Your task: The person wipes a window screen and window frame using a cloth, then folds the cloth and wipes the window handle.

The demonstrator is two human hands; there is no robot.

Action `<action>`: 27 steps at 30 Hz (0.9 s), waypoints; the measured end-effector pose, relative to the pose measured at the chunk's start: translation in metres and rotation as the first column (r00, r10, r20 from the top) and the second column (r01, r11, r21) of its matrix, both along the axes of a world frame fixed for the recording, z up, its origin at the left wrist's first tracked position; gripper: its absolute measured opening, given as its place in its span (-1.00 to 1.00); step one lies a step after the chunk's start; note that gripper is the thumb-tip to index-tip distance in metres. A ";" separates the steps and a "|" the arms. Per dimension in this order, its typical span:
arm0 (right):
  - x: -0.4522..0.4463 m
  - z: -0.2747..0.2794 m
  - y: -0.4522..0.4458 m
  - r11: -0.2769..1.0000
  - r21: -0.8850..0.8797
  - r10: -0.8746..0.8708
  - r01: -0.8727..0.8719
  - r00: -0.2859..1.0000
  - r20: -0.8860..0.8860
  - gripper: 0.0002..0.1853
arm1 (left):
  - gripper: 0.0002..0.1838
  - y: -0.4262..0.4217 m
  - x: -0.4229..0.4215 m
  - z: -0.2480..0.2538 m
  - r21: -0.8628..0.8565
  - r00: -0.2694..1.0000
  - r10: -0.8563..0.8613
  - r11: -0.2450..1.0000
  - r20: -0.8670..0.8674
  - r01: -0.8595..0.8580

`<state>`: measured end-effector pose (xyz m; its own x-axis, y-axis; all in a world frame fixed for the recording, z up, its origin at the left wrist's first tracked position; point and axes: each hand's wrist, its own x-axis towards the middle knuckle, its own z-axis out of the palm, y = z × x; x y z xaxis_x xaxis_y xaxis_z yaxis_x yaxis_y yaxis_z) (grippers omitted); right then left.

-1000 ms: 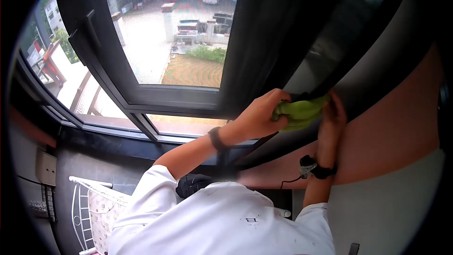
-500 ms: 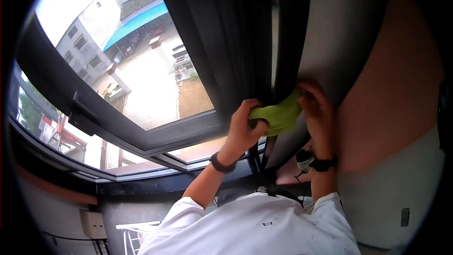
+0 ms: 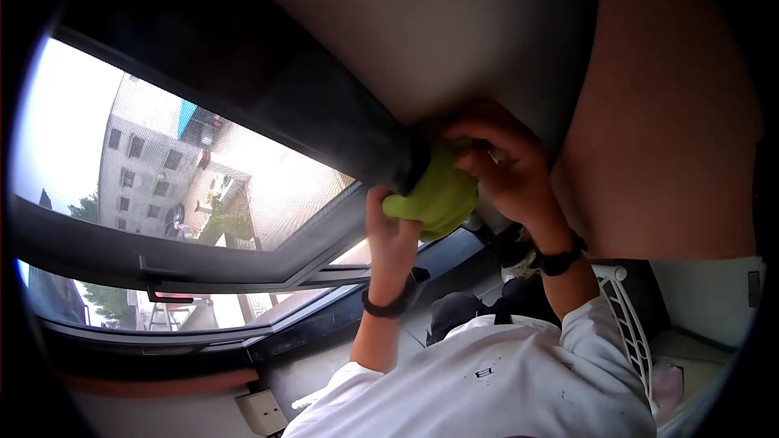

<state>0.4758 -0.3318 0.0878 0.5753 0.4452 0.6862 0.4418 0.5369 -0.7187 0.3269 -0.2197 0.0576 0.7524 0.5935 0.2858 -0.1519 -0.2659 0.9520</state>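
Observation:
A lime-green cloth [image 3: 442, 191] is bunched against the end of the dark window frame [image 3: 377, 142]. My left hand [image 3: 391, 231] is closed on the cloth's lower left edge, thumb and fingers pinching it. On the other side, my right hand [image 3: 515, 166] has its fingers bent over the cloth's upper right part, beside the pale grey wall surface [image 3: 487, 32]. Some of the right fingertips are in shadow. Each wrist wears a dark band.
The window sash [image 3: 243, 272] stands tilted across the left, with a handle [image 3: 170, 298] low on it. Buildings and a yard show through the mesh. A white rack [image 3: 629, 316] is at the lower right, and a small pale box [image 3: 261, 412] sits low at the left.
My view has turned, so the window appears lower and more slanted. Both hands, still with the green cloth, now sit further left in view, at the frame's end.

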 end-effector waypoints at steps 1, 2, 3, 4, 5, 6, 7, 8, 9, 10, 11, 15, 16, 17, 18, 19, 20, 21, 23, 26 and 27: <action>0.000 -0.003 0.001 1.000 0.007 -0.001 0.001 1.000 -0.026 -0.77 | -0.53 0.000 0.001 -0.001 0.007 1.000 -0.001 1.000 -0.026 0.001; -0.001 -0.007 0.001 1.000 -0.016 -0.001 0.001 1.000 -0.025 -0.77 | -0.54 -0.002 0.002 -0.002 -0.018 1.000 0.007 1.000 -0.008 -0.007; -0.002 -0.010 0.001 0.999 -0.040 0.002 -0.003 1.000 -0.023 -0.76 | -0.55 -0.005 0.002 -0.003 -0.044 1.000 0.019 0.999 0.010 -0.018; -0.003 -0.011 -0.001 0.999 -0.037 0.009 -0.011 0.999 -0.048 -0.76 | -0.55 -0.009 0.000 -0.004 -0.057 0.999 0.047 0.997 -0.004 -0.047; -0.004 -0.011 -0.003 0.998 -0.065 -0.014 0.013 1.000 -0.014 -0.75 | -0.55 -0.009 -0.001 -0.009 -0.052 0.998 0.055 0.997 -0.028 -0.056; -0.005 -0.013 -0.003 0.995 -0.092 -0.034 0.036 0.999 0.022 -0.73 | -0.56 -0.006 -0.004 -0.015 -0.037 0.998 0.046 0.998 -0.031 -0.047; -0.005 -0.018 -0.003 0.996 -0.090 -0.023 0.022 1.000 -0.003 -0.73 | -0.57 -0.006 -0.007 -0.019 -0.023 0.999 0.039 0.999 -0.036 -0.040; -0.006 -0.024 -0.002 0.996 -0.087 -0.031 0.031 1.000 -0.002 -0.78 | -0.59 -0.007 -0.007 -0.018 -0.022 0.996 0.029 0.999 -0.088 -0.031; -0.006 -0.029 -0.002 0.996 -0.084 -0.040 0.040 0.999 0.001 -0.81 | -0.59 -0.008 -0.008 -0.020 -0.017 0.993 0.038 0.999 -0.108 -0.040; -0.007 -0.034 -0.003 0.996 -0.080 -0.032 0.031 0.999 -0.016 -0.81 | -0.60 -0.009 -0.008 -0.024 -0.006 0.991 0.025 1.000 -0.128 -0.026; -0.009 -0.038 -0.005 0.996 -0.075 -0.047 0.043 0.998 -0.044 -0.76 | -0.61 -0.009 -0.011 -0.028 0.002 0.989 0.014 1.000 -0.144 -0.014; -0.019 -0.058 -0.004 0.998 0.017 -0.059 0.065 0.971 -0.230 -0.70 | -0.60 -0.010 -0.017 -0.041 0.087 0.966 0.134 0.989 -0.219 -0.118; -0.021 -0.065 0.000 0.991 0.085 -0.075 0.100 0.963 -0.259 -0.76 | -0.63 -0.013 -0.020 -0.043 0.177 0.959 0.218 0.967 -0.183 -0.186; -0.022 -0.064 0.000 0.992 0.077 -0.076 0.098 0.967 -0.245 -0.76 | -0.63 -0.017 -0.022 -0.041 0.165 0.961 0.217 0.968 -0.171 -0.189; -0.021 -0.060 0.000 0.979 0.138 -0.106 0.150 0.952 -0.288 -0.79 | -0.61 -0.022 -0.025 -0.033 0.381 0.971 0.214 0.910 -0.105 -0.160; -0.022 -0.057 0.000 0.960 0.193 -0.130 0.202 0.935 -0.332 -0.82 | -0.58 -0.027 -0.026 -0.026 0.576 0.978 0.203 0.805 -0.040 -0.143; -0.019 -0.055 -0.001 0.956 0.177 -0.167 0.233 0.932 -0.323 -0.83 | -0.51 -0.031 -0.023 -0.018 0.650 0.992 0.122 0.751 0.037 -0.117; -0.019 -0.053 -0.005 0.963 0.157 -0.165 0.219 0.940 -0.298 -0.83 | -0.51 -0.039 -0.020 -0.010 0.628 0.989 0.135 0.766 0.055 -0.139; -0.020 -0.044 -0.009 0.959 0.250 0.003 0.132 0.879 -0.477 -0.82 | -0.48 -0.051 -0.016 0.003 0.725 0.999 0.003 0.688 0.039 -0.030; -0.023 -0.037 -0.010 0.967 0.208 -0.046 0.149 0.901 -0.430 -0.80 | -0.45 -0.060 -0.007 0.005 0.728 0.989 -0.053 0.682 0.140 -0.067; -0.025 -0.037 -0.014 0.966 0.213 -0.042 0.147 0.901 -0.433 -0.80 | -0.45 -0.063 -0.006 0.005 0.744 0.982 -0.091 0.665 0.163 -0.062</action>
